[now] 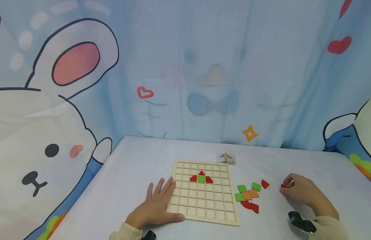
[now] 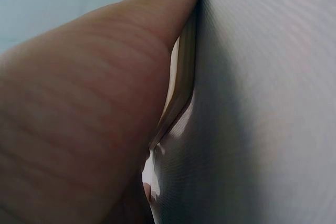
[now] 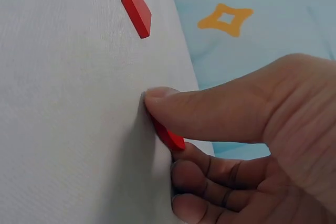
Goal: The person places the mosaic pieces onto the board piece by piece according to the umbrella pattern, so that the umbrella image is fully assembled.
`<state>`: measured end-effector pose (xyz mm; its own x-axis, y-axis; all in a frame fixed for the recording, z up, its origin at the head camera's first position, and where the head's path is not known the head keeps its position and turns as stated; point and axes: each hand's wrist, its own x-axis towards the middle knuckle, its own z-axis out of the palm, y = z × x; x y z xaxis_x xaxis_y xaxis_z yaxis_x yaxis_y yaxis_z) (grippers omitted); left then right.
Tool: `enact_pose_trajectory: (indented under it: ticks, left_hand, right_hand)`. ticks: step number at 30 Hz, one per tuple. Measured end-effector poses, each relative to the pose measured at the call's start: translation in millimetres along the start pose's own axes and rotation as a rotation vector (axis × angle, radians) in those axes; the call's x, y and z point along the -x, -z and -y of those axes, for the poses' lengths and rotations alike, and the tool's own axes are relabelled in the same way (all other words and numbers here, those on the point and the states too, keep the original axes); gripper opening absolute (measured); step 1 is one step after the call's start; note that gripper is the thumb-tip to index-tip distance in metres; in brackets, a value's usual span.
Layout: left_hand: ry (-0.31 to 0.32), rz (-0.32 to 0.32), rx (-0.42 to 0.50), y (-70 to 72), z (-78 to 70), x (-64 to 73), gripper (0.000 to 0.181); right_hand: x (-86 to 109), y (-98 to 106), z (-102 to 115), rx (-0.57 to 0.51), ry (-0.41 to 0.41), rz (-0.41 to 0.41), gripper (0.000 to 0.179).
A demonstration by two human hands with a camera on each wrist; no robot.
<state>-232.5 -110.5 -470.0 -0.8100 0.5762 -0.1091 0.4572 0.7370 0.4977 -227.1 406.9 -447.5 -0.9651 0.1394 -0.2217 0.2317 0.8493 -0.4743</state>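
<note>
A wooden grid board [image 1: 209, 213] lies on the table, bearing a green square [image 1: 201, 179] with a red triangle [image 1: 201, 173] above it and a red quarter-round piece on either side. My left hand [image 1: 155, 206] rests with fingers spread on the board's left edge, thumb at the near corner. To the right of the board, my right hand [image 1: 302, 190] pinches a red piece [image 3: 170, 136] between thumb and fingers, low at the tabletop; its full shape is hidden. A loose red quarter-round piece [image 1: 264, 184] lies left of that hand.
Several loose green, orange [image 1: 253, 193] and red pieces [image 1: 254, 208] lie beside the board's right edge. A small pattern card [image 1: 225, 156] lies behind the board. A printed curtain [image 1: 185, 73] hangs along the table's back edge.
</note>
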Motion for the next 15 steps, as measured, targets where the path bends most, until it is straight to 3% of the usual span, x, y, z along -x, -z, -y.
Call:
enact_pose_trajectory:
  ticks: [5,15]
  left_hand:
    - [0.006,0.0,-0.009,1.4,-1.9,0.6,0.12]
    - [-0.005,-0.005,-0.01,-0.2,-1.1,0.5,0.12]
  right_hand:
    - [-3.4,-5,5,-0.058,0.018,-0.042,0.039]
    - [-4.9,-14,9,-0.094,0.094,-0.233,0.03]
